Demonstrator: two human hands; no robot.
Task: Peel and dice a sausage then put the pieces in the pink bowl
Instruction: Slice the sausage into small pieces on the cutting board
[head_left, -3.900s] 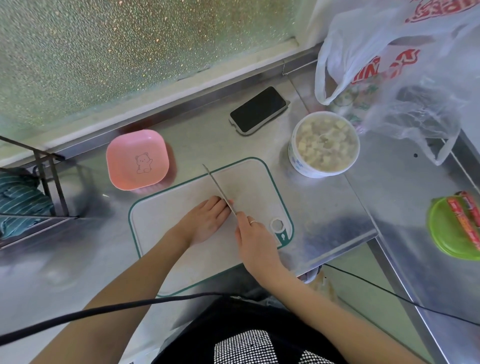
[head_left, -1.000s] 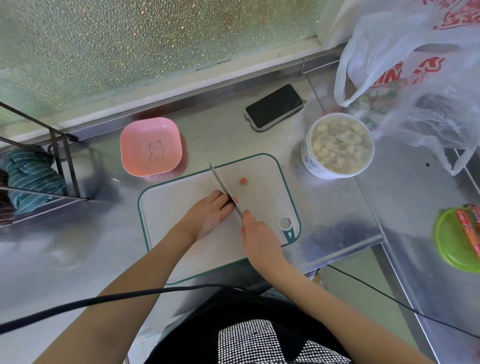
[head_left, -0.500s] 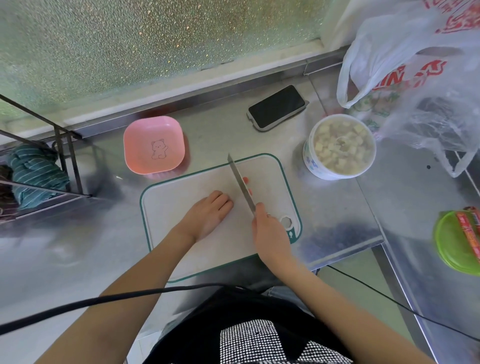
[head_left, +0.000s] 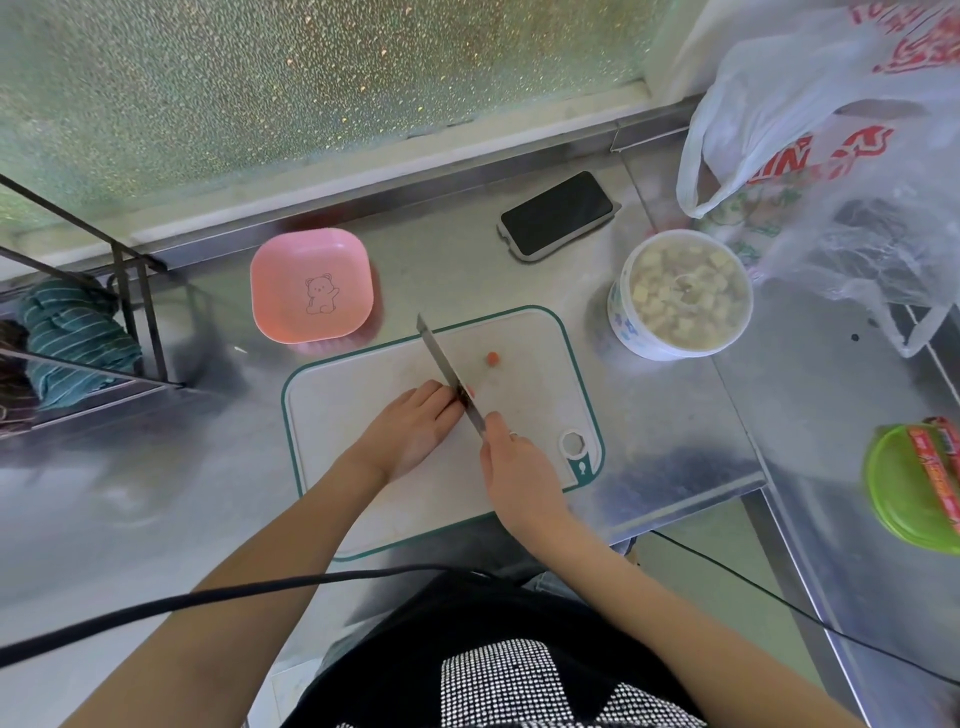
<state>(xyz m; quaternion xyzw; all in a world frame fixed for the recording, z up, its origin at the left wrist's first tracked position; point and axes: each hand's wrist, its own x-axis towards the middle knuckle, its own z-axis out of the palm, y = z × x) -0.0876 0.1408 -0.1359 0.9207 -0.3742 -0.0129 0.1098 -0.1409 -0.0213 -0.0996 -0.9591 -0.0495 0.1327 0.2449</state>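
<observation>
Steel counter (head_left: 665, 441), frosted window behind. Cutting board (head_left: 363, 415): left hand (head_left: 410, 428) lies over the sausage (head_left: 469, 392), steadying it; fingers' grip hidden. Right hand (head_left: 519, 480) wraps the knife (head_left: 447, 371), blade against the sausage. One cut piece (head_left: 492, 358) beyond. Pink bowl (head_left: 311, 286) farther left, reachable. Phone (head_left: 558, 213), tub (head_left: 680, 296) behind.

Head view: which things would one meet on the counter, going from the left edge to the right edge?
Striped cloth → pink bowl → knife → sausage piece → phone → white tub → green lid.
</observation>
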